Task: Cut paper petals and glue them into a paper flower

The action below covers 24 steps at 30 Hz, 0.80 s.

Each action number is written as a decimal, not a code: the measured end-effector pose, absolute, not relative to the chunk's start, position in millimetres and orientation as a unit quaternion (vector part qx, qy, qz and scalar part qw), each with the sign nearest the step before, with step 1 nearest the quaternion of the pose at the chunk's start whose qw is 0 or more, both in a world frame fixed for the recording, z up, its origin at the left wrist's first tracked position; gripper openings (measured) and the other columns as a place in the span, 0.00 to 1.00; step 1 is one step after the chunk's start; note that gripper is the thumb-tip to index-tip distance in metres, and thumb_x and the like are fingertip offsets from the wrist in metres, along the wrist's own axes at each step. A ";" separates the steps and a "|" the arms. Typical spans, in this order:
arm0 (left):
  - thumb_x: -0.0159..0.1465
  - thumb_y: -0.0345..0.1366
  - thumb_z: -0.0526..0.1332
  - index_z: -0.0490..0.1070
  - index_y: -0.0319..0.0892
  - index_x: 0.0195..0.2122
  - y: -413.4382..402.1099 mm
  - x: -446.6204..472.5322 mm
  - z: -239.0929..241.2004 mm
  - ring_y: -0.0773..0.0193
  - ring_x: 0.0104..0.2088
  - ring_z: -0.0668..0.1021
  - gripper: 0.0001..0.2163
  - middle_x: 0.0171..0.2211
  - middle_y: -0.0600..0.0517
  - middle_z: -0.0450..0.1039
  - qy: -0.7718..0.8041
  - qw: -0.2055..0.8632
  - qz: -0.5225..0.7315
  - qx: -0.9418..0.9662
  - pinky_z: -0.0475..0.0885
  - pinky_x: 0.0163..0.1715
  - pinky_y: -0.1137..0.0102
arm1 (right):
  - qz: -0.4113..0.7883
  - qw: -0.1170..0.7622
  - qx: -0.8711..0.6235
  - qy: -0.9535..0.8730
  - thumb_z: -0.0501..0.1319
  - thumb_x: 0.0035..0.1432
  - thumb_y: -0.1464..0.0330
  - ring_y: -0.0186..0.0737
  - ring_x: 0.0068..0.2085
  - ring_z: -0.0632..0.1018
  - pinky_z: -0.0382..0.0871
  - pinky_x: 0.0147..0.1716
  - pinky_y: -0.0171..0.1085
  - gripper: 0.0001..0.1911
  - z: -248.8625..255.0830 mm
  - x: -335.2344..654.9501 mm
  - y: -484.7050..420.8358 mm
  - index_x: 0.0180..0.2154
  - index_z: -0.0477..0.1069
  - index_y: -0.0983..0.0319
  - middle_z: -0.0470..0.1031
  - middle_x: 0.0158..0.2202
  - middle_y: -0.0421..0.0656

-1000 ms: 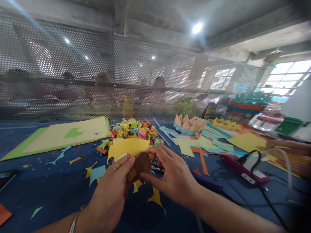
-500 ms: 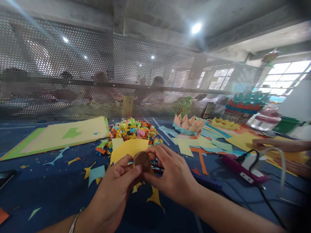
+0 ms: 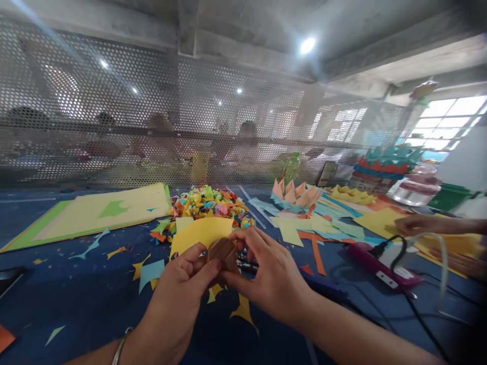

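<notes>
Two hands meet at mid-table around a round brown wood-grained piece (image 3: 222, 252): the left hand (image 3: 173, 294) presses its thumb to the near face, and the right hand (image 3: 272, 271) pinches the right edge between thumb and fingers. Curving up just behind it is a yellow paper sheet (image 3: 203, 233); which hidden fingers bear its weight, one cannot tell. Good handling here would likely mean keeping both thumbs light and level, so that the round piece stays square and the sheet takes no crease.

Below the grip lie pointed yellow offcuts (image 3: 243, 312), easily snagged by a dropped wrist. Beyond the sheet rises a pile of coloured paper snippets (image 3: 208, 205), leaving little room forward. Leftward, the person's forearm has the freest run across the blue tabletop (image 3: 102, 304), with small scraps about and a paper stack (image 3: 87, 218) farther back. Rightward is tighter: a purple power strip (image 3: 380, 266) with its black cable (image 3: 395, 253) lies near the right forearm, and past it is a co-worker's hand (image 3: 413, 223).
</notes>
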<state>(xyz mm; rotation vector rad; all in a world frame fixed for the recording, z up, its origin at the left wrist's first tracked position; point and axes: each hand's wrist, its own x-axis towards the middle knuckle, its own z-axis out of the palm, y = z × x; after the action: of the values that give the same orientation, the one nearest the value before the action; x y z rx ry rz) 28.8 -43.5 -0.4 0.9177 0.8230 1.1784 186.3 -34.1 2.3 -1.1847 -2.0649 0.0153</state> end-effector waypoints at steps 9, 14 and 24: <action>0.52 0.34 0.66 0.71 0.42 0.35 -36.2 25.9 -2.0 0.63 0.34 0.78 0.09 0.28 0.53 0.78 0.377 0.614 0.512 0.467 0.70 0.41 0.70 | 0.237 0.460 -0.445 -0.731 0.62 0.54 0.62 0.38 0.35 0.73 0.71 0.33 0.39 0.22 -2.8 192.4 -24.0 0.48 0.58 0.59 0.69 0.40 0.45; 0.52 0.34 0.66 0.72 0.42 0.34 -34.8 25.0 -7.1 0.62 0.29 0.78 0.08 0.24 0.53 0.77 0.371 0.605 0.497 0.498 0.70 0.35 0.70 | 0.311 0.491 -0.395 -0.711 0.60 0.55 0.67 0.37 0.34 0.73 0.71 0.35 0.39 0.19 -3.0 191.3 -20.3 0.48 0.58 0.59 0.69 0.34 0.41; 0.52 0.35 0.68 0.72 0.37 0.30 -33.7 23.6 -7.8 0.65 0.31 0.77 0.09 0.32 0.48 0.78 0.379 0.670 0.460 0.442 0.70 0.33 0.73 | 0.350 0.488 -0.370 -0.709 0.59 0.55 0.67 0.38 0.34 0.74 0.71 0.33 0.39 0.21 3.8 191.3 -26.2 0.49 0.56 0.59 0.70 0.35 0.43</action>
<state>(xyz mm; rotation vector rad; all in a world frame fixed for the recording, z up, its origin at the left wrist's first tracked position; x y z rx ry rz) 23.6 -33.7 -7.8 0.9965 0.8538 1.0377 191.3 -26.2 3.8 -0.9007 -1.7225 0.8512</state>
